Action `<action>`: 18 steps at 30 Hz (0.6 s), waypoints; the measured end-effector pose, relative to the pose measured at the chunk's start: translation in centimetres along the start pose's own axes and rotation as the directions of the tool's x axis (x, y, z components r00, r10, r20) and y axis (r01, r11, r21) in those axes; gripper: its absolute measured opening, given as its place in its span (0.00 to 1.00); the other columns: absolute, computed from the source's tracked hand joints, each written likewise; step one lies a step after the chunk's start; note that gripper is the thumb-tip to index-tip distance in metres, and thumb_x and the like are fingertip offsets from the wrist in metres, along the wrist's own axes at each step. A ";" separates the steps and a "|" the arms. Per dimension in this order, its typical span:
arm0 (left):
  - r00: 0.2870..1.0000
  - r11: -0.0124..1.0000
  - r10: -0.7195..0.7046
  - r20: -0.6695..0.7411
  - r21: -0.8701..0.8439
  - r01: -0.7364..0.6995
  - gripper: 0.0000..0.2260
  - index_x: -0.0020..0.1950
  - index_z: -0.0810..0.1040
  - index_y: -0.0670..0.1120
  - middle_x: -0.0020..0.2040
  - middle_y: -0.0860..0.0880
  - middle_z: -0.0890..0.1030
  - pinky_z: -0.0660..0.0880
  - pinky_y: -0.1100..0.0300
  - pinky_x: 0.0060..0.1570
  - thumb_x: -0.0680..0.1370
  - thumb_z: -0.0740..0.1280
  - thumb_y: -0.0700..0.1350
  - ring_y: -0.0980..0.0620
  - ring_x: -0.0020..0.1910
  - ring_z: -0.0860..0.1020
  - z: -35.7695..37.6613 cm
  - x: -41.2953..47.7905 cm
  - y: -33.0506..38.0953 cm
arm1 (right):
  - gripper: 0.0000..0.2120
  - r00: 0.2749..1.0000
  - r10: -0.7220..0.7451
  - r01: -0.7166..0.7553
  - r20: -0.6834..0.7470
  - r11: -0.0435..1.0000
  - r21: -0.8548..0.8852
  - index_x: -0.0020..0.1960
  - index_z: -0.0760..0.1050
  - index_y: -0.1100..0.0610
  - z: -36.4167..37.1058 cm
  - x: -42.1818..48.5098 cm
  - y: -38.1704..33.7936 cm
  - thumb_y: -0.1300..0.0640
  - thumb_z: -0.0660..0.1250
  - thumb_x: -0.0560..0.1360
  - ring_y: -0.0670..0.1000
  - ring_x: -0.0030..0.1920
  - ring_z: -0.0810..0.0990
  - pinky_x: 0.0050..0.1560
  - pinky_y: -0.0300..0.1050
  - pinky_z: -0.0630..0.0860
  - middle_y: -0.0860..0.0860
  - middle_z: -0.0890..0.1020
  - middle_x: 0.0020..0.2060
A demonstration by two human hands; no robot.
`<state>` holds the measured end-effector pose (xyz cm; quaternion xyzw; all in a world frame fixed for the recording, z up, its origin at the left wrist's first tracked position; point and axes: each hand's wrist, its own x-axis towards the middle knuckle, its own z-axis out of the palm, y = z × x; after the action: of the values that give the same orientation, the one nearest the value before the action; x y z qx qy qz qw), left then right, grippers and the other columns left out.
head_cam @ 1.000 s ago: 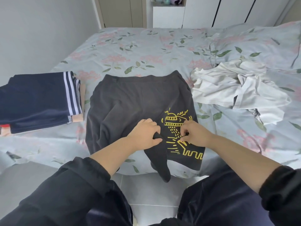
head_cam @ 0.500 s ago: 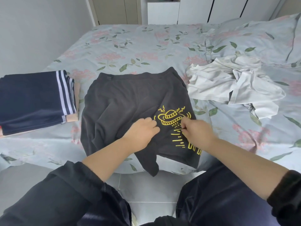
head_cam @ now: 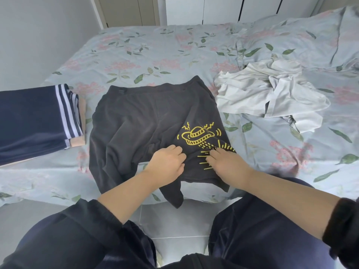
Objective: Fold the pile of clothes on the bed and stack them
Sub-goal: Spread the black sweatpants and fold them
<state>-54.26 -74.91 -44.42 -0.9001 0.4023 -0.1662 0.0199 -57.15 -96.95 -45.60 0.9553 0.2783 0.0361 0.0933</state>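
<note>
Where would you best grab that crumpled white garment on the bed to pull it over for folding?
Probably the raised folds in the middle of the white garment, pinched from above with the right hand, the nearer one, once it lets go of the black shorts. The bunched cloth stands up there, so its fingers can close round it; the flat edges lie tight against the bed.

- Bed (head_cam: 155,49) with floral sheet.
- Black shorts (head_cam: 139,117) spread at the near edge.
- Folded navy stack (head_cam: 33,121) left.
- Crumpled white garment (head_cam: 268,90) right.
</note>
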 end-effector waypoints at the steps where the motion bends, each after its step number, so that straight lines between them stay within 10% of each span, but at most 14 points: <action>1: 0.996 0.997 0.077 -0.045 -0.002 -0.077 0.10 0.32 0.75 0.45 0.32 0.49 0.73 0.71 0.60 0.26 0.63 0.77 0.41 0.50 0.31 0.73 -0.1 0.0 0.2 | 0.15 0.999 0.002 -0.001 -0.039 1.000 0.022 0.44 0.77 0.56 -0.3 -0.1 0.2 0.63 0.77 0.60 0.52 0.41 0.78 0.36 0.44 0.76 0.51 0.78 0.41; 6: 0.967 0.967 0.252 -0.022 0.049 -0.251 0.10 0.32 0.75 0.47 0.31 0.51 0.72 0.69 0.61 0.27 0.64 0.76 0.43 0.51 0.31 0.72 0.9 -0.7 1.7 | 0.07 0.984 0.159 -0.176 0.076 0.920 0.350 0.38 0.73 0.55 -0.9 0.5 0.9 0.62 0.66 0.74 0.51 0.44 0.77 0.44 0.42 0.74 0.48 0.77 0.40; 10: 0.996 0.998 -0.051 -0.079 -0.047 0.047 0.18 0.38 0.77 0.46 0.34 0.51 0.74 0.73 0.59 0.30 0.65 0.75 0.60 0.51 0.34 0.74 1.5 -1.2 2.3 | 0.11 0.875 0.441 -0.389 0.201 0.392 0.834 0.34 0.76 0.54 -2.9 1.7 3.1 0.65 0.67 0.73 0.42 0.36 0.76 0.38 0.28 0.70 0.45 0.78 0.33; 14: 0.957 0.957 -0.289 -0.034 -0.034 0.288 0.25 0.46 0.75 0.47 0.41 0.51 0.75 0.71 0.56 0.39 0.63 0.71 0.66 0.49 0.41 0.74 1.5 -0.1 3.3 | 0.14 0.827 0.364 -0.423 0.429 -0.101 0.901 0.35 0.73 0.56 -3.9 2.7 3.9 0.68 0.61 0.76 0.45 0.32 0.71 0.33 0.34 0.69 0.49 0.74 0.30; 18: 0.907 0.907 -0.420 -0.007 -0.016 0.420 0.25 0.45 0.74 0.48 0.41 0.50 0.74 0.69 0.54 0.40 0.62 0.70 0.67 0.47 0.42 0.73 1.6 1.4 4.5 | 0.13 0.813 0.398 -0.465 0.425 0.004 0.885 0.36 0.74 0.54 -4.4 3.6 4.4 0.64 0.61 0.77 0.45 0.33 0.72 0.35 0.33 0.70 0.48 0.76 0.32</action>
<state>-56.17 -79.12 -46.26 -0.9648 0.2006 -0.1685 -0.0249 -52.36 -97.97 -40.39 0.8215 -0.0735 -0.1480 -0.5457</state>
